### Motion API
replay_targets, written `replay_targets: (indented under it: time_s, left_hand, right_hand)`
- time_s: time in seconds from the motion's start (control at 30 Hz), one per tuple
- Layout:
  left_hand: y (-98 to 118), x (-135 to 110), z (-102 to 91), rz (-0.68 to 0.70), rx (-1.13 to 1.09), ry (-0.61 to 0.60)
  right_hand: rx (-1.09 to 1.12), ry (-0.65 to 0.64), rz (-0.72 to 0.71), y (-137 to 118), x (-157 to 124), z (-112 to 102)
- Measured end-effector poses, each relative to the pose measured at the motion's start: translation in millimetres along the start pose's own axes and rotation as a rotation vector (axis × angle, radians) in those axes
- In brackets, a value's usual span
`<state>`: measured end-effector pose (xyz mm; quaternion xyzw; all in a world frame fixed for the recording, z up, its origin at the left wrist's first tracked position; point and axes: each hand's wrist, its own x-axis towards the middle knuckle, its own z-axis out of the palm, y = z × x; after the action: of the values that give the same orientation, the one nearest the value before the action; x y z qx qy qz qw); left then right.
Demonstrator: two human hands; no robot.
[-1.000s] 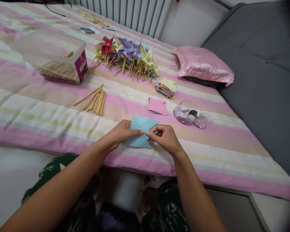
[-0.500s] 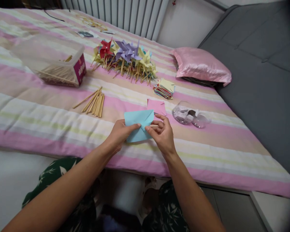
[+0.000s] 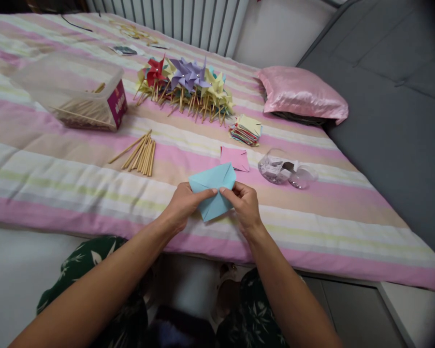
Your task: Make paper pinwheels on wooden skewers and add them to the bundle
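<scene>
The blue paper [image 3: 214,207] is held over the bed [image 3: 311,227], close to its near edge. It lies directly between the left hand [image 3: 184,203] and the right hand [image 3: 245,203]; neither is nearer. Both thumbs press at its centre, tips almost meeting; the other fingers appear to support it from beneath, largely hidden. The paper is roughly square, without a clear long axis; one corner points toward the bed's near edge, slightly left.

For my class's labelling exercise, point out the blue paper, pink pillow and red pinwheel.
Blue paper [image 3: 215,205], head view: lower half.
Pink pillow [image 3: 303,92], head view: upper face.
Red pinwheel [image 3: 155,71], head view: its middle.
</scene>
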<state>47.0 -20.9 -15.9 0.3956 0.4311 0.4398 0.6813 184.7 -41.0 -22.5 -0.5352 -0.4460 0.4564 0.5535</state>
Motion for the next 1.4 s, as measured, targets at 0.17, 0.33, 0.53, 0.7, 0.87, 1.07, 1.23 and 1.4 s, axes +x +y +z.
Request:
replay_targets:
  time_s: [0.17,0.33,0.53,0.7,0.87,1.07,1.23,1.4]
  left_hand:
    - [5,1,-5.3,-0.066,-0.011,-0.055]
    - [12,2,-8.7,-0.097,-0.035,-0.037]
    - [18,0,-11.7,-0.192,0.16,-0.126]
    - [11,0,-13.5,-0.16,0.235,-0.177]
    - [7,1,-12.9,-0.165,0.244,-0.142]
    - [7,2,-12.2,-0.154,0.261,-0.106]
    - [9,2,-11.3,-0.156,0.265,-0.089]
    - [10,1,-11.4,-0.183,0.262,-0.106]
  right_hand:
    - [0.065,-0.01,0.06,-4,2,-4]
    - [0.095,-0.154,0.193,-6,3,-12]
    - [0.043,-0.289,0.231,-8,5,-19]
    - [-0.06,-0.269,0.126,-4,6,-21]
    - [-0.19,-0.252,0.037,0,6,-21]
    - [-0.188,-0.251,0.015,0,6,-20]
    - [-0.063,-0.228,0.035,-7,6,-17]
    - [-0.037,-0.161,0.048,-11,6,-16]
